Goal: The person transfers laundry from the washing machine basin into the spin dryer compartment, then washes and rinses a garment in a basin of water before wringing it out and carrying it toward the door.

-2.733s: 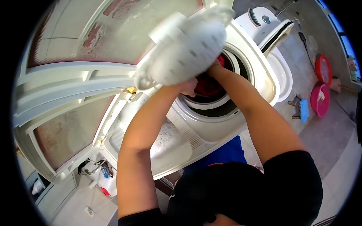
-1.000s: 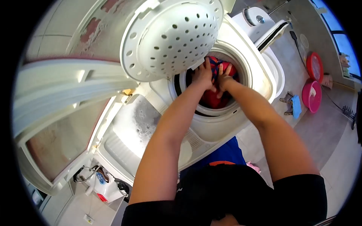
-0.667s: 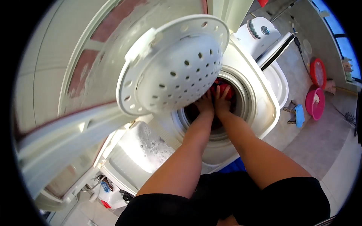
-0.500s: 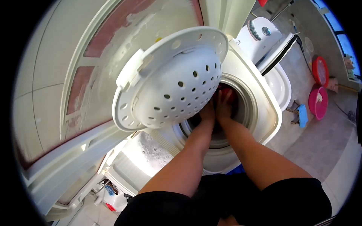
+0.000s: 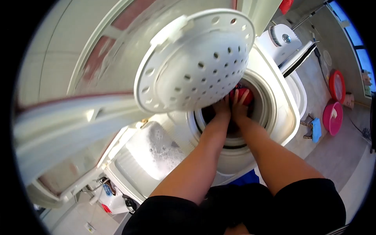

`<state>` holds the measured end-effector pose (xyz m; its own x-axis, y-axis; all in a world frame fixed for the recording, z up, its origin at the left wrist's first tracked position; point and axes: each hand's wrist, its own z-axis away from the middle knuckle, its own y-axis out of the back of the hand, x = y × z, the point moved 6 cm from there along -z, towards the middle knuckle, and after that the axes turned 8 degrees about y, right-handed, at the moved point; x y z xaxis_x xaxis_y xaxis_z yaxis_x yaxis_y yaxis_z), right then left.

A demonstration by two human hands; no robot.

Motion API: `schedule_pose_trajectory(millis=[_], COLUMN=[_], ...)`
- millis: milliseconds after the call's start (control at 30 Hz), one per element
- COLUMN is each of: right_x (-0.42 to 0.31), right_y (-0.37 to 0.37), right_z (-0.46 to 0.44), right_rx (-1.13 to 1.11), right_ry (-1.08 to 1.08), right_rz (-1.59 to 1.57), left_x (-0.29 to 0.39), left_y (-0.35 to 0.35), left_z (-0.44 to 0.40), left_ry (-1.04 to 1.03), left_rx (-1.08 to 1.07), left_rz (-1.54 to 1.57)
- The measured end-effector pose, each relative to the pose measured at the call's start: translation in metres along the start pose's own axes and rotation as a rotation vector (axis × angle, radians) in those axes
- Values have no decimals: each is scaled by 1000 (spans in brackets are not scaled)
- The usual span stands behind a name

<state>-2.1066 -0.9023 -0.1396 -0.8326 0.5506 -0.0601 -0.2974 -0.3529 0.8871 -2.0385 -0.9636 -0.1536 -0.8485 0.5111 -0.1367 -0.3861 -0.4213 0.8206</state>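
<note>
Both my hands reach down into the round spin tub (image 5: 266, 102) of a white washing machine. My right hand (image 5: 240, 106) lies with its fingers stretched out over a red cloth (image 5: 247, 96), pressing on it from above. Close beside it, my left hand (image 5: 222, 108) rests on dark cloth, its fingers extended and partly hidden by the lid. A white lid with several drain holes (image 5: 196, 66) stands raised over the tub's left side. How much cloth lies deeper in the tub cannot be made out.
Left of the tub is a wash basin (image 5: 117, 169) with sudsy water (image 5: 156, 147). A red basin (image 5: 337, 84), a pink basin (image 5: 333, 121) and a small stool with blue cloth (image 5: 315, 129) stand on the floor at right. A white appliance (image 5: 280, 43) is behind the machine.
The view has shifted, so the lid appears higher and further right. Both hands stay in the tub on the cloth; my right hand's fingers and the red cloth show more clearly.
</note>
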Motion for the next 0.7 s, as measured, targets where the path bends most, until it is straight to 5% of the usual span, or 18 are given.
schedule_pose_trajectory(millis=[67,133,200,300,333,367,467,533,567,633,700], right_x=[-8,-22,-31,-16,-47,-55,-75,-82,-82,-87,-111], right_y=[39,59,40,3,139,163,255,321,355,407,428], right_z=[12,24,20,-26,44,61,121,156,174,182,166], right_rx=[-204,-473,-767,-880,-492,-153,-44,434,743,1130,1177], right_ry=[46,235,612,675,520,725,861,1033,1122,1030,1016], right_rz=[28,315,530,496,568,566,224,164,-51,24,159], left_x=[-9,-19,-30,-77,-105,-138,-244,-317,-344,-385,-406], left_y=[42,74,110,154,167,176,182,138,107,43,-16], left_z=[16,35,70,143,172,198,303,364,391,429,458], left_ry=[-59,-171,-343,-460,-537,-491,-84,195,319,510,645], left_rx=[-242,-359,-550,-86,56,143,398,729,758,761,717], left_rz=[104,-176,-173,356,497,686,971,875,816,713,627])
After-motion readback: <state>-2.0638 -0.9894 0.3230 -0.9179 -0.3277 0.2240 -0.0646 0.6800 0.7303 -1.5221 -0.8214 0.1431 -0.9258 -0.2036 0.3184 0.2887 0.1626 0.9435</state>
